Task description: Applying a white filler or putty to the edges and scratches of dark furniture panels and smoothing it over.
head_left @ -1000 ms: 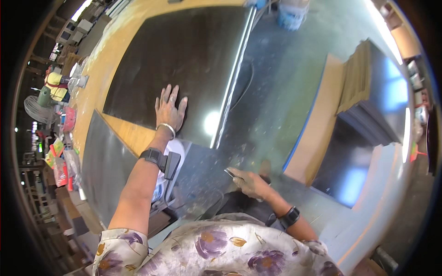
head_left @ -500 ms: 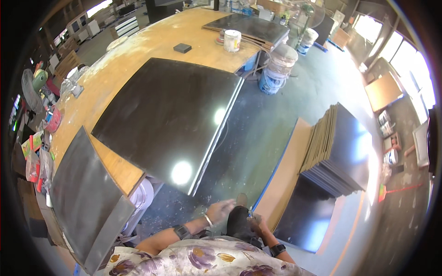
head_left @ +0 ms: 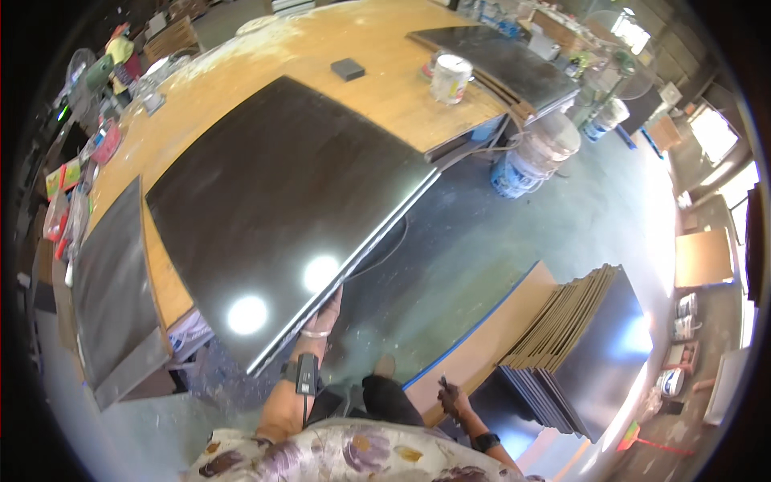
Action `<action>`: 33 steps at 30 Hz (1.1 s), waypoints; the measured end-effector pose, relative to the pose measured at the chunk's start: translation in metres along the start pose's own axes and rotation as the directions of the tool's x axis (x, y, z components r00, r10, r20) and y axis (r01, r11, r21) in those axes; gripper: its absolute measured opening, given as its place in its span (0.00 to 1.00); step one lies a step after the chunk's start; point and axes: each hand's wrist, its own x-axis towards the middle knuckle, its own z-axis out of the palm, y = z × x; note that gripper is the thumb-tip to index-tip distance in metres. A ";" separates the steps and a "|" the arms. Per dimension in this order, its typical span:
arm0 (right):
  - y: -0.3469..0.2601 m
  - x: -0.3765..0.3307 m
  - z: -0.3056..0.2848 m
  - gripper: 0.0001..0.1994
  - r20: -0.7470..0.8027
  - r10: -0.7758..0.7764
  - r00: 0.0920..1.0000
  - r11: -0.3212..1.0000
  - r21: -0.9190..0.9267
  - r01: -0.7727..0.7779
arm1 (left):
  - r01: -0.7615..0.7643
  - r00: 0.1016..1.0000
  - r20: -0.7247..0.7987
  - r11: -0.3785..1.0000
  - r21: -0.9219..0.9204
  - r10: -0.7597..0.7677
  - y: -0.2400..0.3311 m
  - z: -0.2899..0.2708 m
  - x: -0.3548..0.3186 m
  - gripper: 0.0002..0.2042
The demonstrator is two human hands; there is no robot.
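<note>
A large dark glossy panel (head_left: 277, 193) lies on the yellow-topped table, its near right edge overhanging. My left hand (head_left: 324, 312) is at that overhanging edge, its fingers partly hidden under the rim and gripping there. Lower right, my right hand (head_left: 456, 401) is closed around a small slim dark tool (head_left: 443, 382), whose exact kind is too small to make out. That hand is apart from the panel, over the brown board (head_left: 482, 329) with a blue edge.
A tall stack of dark panels (head_left: 590, 353) stands at the right. Another dark panel (head_left: 112, 281) leans at the left. On the table (head_left: 385, 56) sit a small dark block (head_left: 348, 69) and a white bucket (head_left: 450, 79). A blue-and-white bucket (head_left: 522, 169) stands on the floor.
My left hand has moved up and left onto the panel's edge; before, it was in the air. My right hand still holds the small tool. The view has shifted and turned.
</note>
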 end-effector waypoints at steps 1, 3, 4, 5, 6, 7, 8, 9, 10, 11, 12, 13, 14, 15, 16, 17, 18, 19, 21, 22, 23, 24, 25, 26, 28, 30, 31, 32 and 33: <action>0.001 0.007 -0.007 0.14 -0.012 -0.055 0.998 0.986 -0.158 0.052 | 0.030 0.999 -0.014 0.997 -0.077 -0.031 -0.002 0.004 -0.001 0.16; -0.027 0.018 -0.009 0.16 -0.022 -0.179 0.984 0.968 -0.185 0.172 | -0.062 0.995 -0.081 0.996 -0.068 0.056 0.004 0.033 -0.021 0.16; -0.031 0.022 -0.008 0.16 0.013 -0.187 0.982 0.963 -0.197 0.186 | -0.001 1.000 -0.006 0.999 -0.044 0.001 0.009 0.054 -0.036 0.16; -0.036 0.034 -0.010 0.15 -0.070 -0.286 0.956 0.947 -0.172 0.271 | 0.084 0.962 0.246 0.987 0.134 -0.115 0.005 0.083 -0.045 0.17; -0.041 0.042 -0.012 0.14 -0.155 -0.383 0.911 0.920 -0.150 0.362 | 0.119 0.929 0.321 0.971 0.205 -0.182 -0.003 0.115 -0.057 0.18; -0.059 0.042 -0.012 0.14 -0.122 -0.418 0.900 0.904 -0.156 0.398 | -0.036 0.796 0.538 0.866 0.499 -0.277 -0.004 0.148 -0.066 0.18; -0.087 0.035 -0.013 0.14 -0.118 -0.482 0.868 0.873 -0.156 0.463 | -0.186 0.726 0.613 0.769 0.611 -0.312 0.005 0.176 -0.074 0.16; -0.115 0.028 -0.013 0.14 -0.129 -0.545 0.829 0.836 -0.155 0.526 | -0.462 0.663 0.685 0.554 0.692 -0.303 0.015 0.202 -0.079 0.15; -0.143 0.021 -0.014 0.16 -0.087 -0.524 0.847 0.852 -0.068 0.519 | -0.528 0.687 0.670 0.440 0.726 -0.282 0.015 0.228 -0.087 0.15; -0.170 0.016 -0.015 0.16 -0.096 -0.568 0.818 0.823 -0.069 0.564 | -0.579 0.705 0.659 0.325 0.748 -0.263 0.010 0.253 -0.094 0.16; -0.192 0.008 -0.013 0.17 -0.097 -0.591 0.801 0.806 -0.028 0.591 | -0.624 0.715 0.655 0.199 0.755 -0.245 0.009 0.263 -0.106 0.19; -0.214 0.000 -0.011 0.17 -0.103 -0.612 0.784 0.787 0.013 0.616 | -0.657 0.684 0.683 0.189 0.729 -0.258 0.010 0.274 -0.116 0.19; -0.239 -0.016 -0.015 0.17 -0.092 -0.699 0.709 0.713 -0.009 0.701 | -0.669 0.688 0.674 0.125 0.733 -0.268 0.010 0.280 -0.125 0.20; -0.268 -0.029 -0.017 0.17 -0.104 -0.769 0.631 0.634 0.005 0.773 | -0.677 0.694 0.664 0.063 0.733 -0.279 0.009 0.286 -0.132 0.21; -0.297 -0.044 -0.014 0.17 -0.110 -0.828 0.550 0.551 0.020 0.834 | -0.685 0.698 0.655 -0.002 0.729 -0.290 0.013 0.290 -0.143 0.22; -0.321 -0.054 -0.013 0.16 -0.162 -0.876 0.454 0.462 -0.016 0.886 | -0.691 0.684 0.658 0.007 0.722 -0.314 0.011 0.291 -0.143 0.22; -0.342 -0.063 -0.010 0.16 -0.209 -0.911 0.354 0.374 -0.060 0.926 | -0.711 0.647 0.663 0.014 0.703 -0.377 0.010 0.289 -0.141 0.22; -0.367 -0.072 -0.006 0.18 -0.229 -0.969 0.094 0.134 -0.165 0.977 | -0.735 0.605 0.667 0.017 0.678 -0.435 0.012 0.289 -0.140 0.22; -0.402 -0.099 -0.001 0.25 -0.168 -0.962 -0.216 -0.156 -0.314 0.937 | -0.719 0.612 0.645 0.017 0.695 -0.458 0.009 0.288 -0.139 0.23; -0.416 -0.119 0.007 0.30 -0.111 -0.958 -0.266 -0.216 -0.332 0.918 | -0.720 0.631 0.641 -0.023 0.693 -0.436 0.012 0.287 -0.144 0.23; -0.427 -0.131 0.015 0.30 -0.086 -0.932 -0.352 -0.294 -0.388 0.874 | -0.717 0.648 0.635 -0.057 0.695 -0.420 0.014 0.283 -0.145 0.23; -0.434 -0.140 0.023 0.29 -0.050 -0.902 -0.429 -0.365 -0.445 0.818 | -0.713 0.605 0.675 0.089 0.695 -0.422 0.022 0.275 -0.138 0.23; -0.439 -0.146 0.034 0.29 -0.023 -0.889 -0.458 -0.396 -0.465 0.792 | -0.693 0.570 0.714 0.228 0.684 -0.406 0.035 0.264 -0.127 0.23; -0.443 -0.149 0.042 0.28 0.005 -0.876 -0.482 -0.423 -0.489 0.763 | -0.657 0.593 0.734 0.328 0.679 -0.333 0.043 0.252 -0.120 0.21; -0.443 -0.138 0.057 0.26 0.036 -0.886 -0.463 -0.410 -0.528 0.744 | -0.485 0.700 0.673 0.532 0.694 -0.240 0.077 0.232 -0.106 0.21; -0.439 -0.129 0.059 0.25 0.045 -0.895 -0.444 -0.390 -0.562 0.729 | -0.583 0.612 0.705 0.399 0.708 -0.357 0.092 0.220 -0.103 0.22; -0.437 -0.124 0.056 0.26 0.044 -0.881 -0.471 -0.410 -0.567 0.714 | -0.634 0.567 0.713 0.333 0.698 -0.413 0.097 0.214 -0.100 0.23; -0.435 -0.122 0.055 0.26 0.042 -0.865 -0.499 -0.433 -0.564 0.703 | -0.687 0.526 0.712 0.261 0.678 -0.465 0.100 0.211 -0.101 0.24; -0.434 -0.119 0.051 0.26 0.037 -0.869 -0.494 -0.427 -0.562 0.708 | -0.682 0.533 0.707 0.258 0.684 -0.466 0.104 0.208 -0.101 0.24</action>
